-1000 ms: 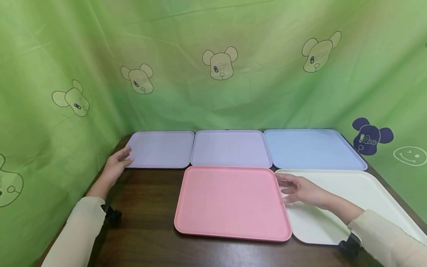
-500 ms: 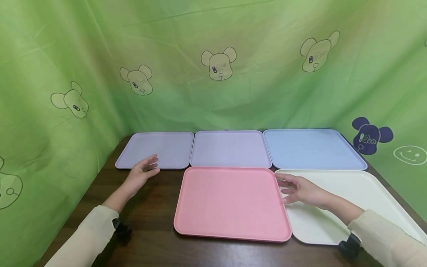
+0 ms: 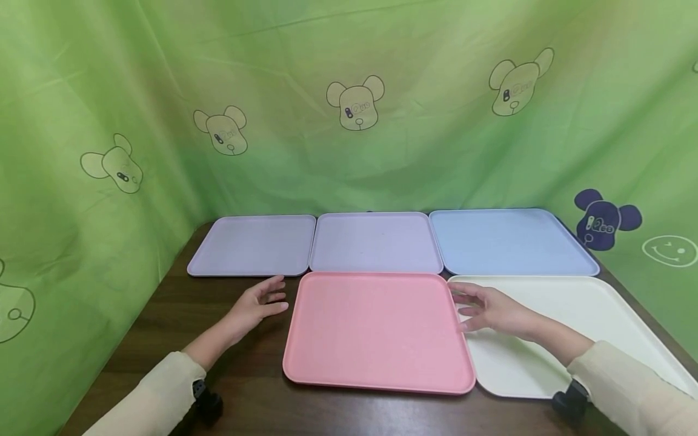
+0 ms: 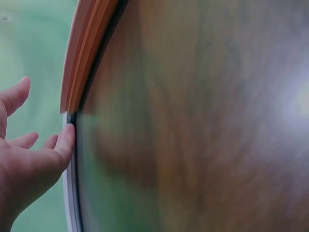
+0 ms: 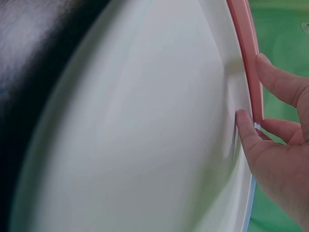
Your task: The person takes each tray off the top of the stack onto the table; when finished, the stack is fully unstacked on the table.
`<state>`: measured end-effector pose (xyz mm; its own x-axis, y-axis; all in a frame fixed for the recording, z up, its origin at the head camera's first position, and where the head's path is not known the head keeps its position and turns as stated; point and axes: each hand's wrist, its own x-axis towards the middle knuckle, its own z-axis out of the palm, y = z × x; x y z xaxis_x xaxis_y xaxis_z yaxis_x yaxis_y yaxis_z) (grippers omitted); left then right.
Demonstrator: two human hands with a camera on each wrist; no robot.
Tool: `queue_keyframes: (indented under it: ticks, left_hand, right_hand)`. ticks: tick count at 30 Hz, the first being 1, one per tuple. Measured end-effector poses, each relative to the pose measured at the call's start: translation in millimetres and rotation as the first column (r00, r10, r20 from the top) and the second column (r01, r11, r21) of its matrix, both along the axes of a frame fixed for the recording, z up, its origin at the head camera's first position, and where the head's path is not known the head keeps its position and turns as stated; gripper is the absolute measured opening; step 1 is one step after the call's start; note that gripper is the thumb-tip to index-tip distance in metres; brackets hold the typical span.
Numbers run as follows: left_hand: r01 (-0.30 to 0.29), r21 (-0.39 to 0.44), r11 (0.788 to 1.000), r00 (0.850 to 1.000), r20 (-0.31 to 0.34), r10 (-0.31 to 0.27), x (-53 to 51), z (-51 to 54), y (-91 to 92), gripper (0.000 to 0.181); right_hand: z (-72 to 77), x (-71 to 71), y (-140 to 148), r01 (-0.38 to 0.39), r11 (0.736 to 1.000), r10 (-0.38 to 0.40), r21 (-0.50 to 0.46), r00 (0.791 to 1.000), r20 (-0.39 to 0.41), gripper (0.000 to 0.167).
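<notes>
A pink tray (image 3: 378, 333) lies flat on the dark wooden table (image 3: 240, 393), in the middle of the head view. Just left of its left rim, my left hand (image 3: 245, 315) hovers with loosely spread fingers and holds nothing. The left wrist view shows the fingers and thumb of that hand (image 4: 36, 162) apart from the tray's edge (image 4: 87, 53). At the opposite side, my right hand (image 3: 498, 312) rests relaxed fingers against the pink tray's right rim, over the white tray (image 3: 567, 303). In the right wrist view, fingertips touch the pink rim (image 5: 247, 58).
Along the back stand two pale purple trays (image 3: 256, 245) and a light blue tray (image 3: 512, 242), side by side. The white tray borders the pink one on the right. A green curtain (image 3: 294, 151) with printed bear heads hangs behind and at both sides.
My left hand has come from the left purple tray's outer edge, rightward and nearer, to beside the pink tray. The right hand has stayed at the pink rim. The trays have not moved.
</notes>
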<state>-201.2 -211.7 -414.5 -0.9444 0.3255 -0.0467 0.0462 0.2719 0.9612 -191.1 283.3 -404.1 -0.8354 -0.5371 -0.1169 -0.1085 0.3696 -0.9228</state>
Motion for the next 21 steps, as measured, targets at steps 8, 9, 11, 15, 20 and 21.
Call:
queue_keyframes:
  ticks: [8,9,11,15,20,21]
  left_hand:
    - [-0.070,0.046,0.996,0.998,0.007,0.070,11.1,-9.5,14.4,0.072]
    - [-0.072,0.045,0.996,0.997,0.015,0.071,12.0,-11.1,15.7,0.073]
    - [-0.061,0.044,0.997,0.998,0.022,0.060,13.7,-13.6,18.4,0.074]
    - [-0.041,0.045,0.998,0.999,0.031,0.040,14.3,-17.8,22.6,0.075]
    - [-0.023,0.052,0.998,0.999,0.035,0.021,14.1,-18.9,26.8,0.073]
    - [-0.018,0.053,0.998,0.999,0.037,0.017,14.0,-19.0,27.4,0.072]
  right_hand:
    - [0.9,-0.2,0.0,0.007,1.000,-0.007,-0.006,1.000,0.009,0.092]
    - [0.8,-0.2,-0.1,0.005,1.000,-0.005,-0.007,1.000,0.008,0.091]
    - [0.5,-0.2,-0.5,0.004,1.000,-0.004,-0.009,1.000,0.008,0.091]
    - [0.5,0.4,-1.2,0.003,1.000,-0.003,-0.013,1.000,0.006,0.090]
    - [-0.5,0.3,-0.3,0.004,1.000,-0.004,-0.018,1.000,0.007,0.091]
    - [-1.1,0.1,0.3,0.003,1.000,-0.003,-0.016,1.000,0.005,0.091]
